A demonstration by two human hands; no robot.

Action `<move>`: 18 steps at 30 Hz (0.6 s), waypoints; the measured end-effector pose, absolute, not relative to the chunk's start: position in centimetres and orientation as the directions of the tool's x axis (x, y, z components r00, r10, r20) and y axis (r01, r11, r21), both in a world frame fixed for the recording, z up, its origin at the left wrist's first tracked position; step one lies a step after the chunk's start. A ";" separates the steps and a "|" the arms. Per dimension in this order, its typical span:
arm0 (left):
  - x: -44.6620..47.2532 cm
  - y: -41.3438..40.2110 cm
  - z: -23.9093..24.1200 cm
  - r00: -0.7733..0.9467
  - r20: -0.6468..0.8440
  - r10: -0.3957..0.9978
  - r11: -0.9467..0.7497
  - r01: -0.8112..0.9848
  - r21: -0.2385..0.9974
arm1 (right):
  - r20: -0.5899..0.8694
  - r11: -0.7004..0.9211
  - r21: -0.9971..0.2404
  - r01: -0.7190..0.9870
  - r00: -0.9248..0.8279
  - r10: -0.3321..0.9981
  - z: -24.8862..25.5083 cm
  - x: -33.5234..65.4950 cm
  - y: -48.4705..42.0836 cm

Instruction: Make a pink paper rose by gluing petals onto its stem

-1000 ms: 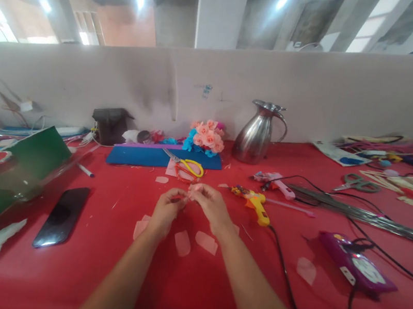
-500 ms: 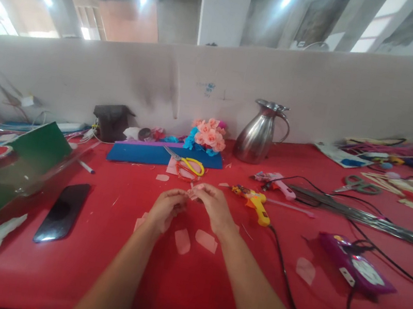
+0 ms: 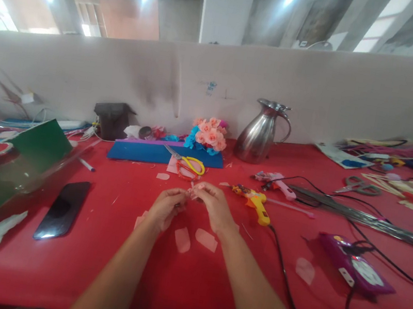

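My left hand [image 3: 169,206] and my right hand [image 3: 214,205] meet above the middle of the red table, fingers pinched together. Between the fingertips is a small pink paper petal piece [image 3: 193,190], mostly covered by the right fingers. Cut pink paper petals lie just below my hands, one petal [image 3: 182,239] in the middle and another petal [image 3: 206,239] by the right wrist. Beyond the fingertips are yellow-handled scissors [image 3: 193,165] and a red-handled pair [image 3: 187,174]. To the right of my right hand lies a yellow glue gun [image 3: 257,204].
Paper flowers [image 3: 209,135] sit on a blue sheet [image 3: 144,152] at the back, beside a steel jug [image 3: 258,136]. A phone [image 3: 63,210] lies left. On the right are a pink glue gun [image 3: 276,182], a purple power strip [image 3: 355,267] and trailing black cords.
My hands stay in nearly the same place, with only small finger movements around the pink paper. The view has shifted very slightly.
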State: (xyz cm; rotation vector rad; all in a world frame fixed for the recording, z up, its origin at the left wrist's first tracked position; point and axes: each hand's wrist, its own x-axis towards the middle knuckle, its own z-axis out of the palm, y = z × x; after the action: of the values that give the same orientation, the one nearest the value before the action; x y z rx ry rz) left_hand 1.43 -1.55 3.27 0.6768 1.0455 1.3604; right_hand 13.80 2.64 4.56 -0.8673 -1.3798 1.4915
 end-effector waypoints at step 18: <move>1.4 -1.6 3.1 -0.148 -0.207 0.967 0.154 -0.310 0.938 | 0.141 0.138 -0.990 -0.031 -0.265 0.954 4.0 13.8 2.9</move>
State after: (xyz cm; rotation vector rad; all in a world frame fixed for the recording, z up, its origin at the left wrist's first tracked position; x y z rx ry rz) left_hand 1.40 -1.56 3.13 0.7628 1.1899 1.3255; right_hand 13.82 2.89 4.04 -0.9550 -1.4576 1.2994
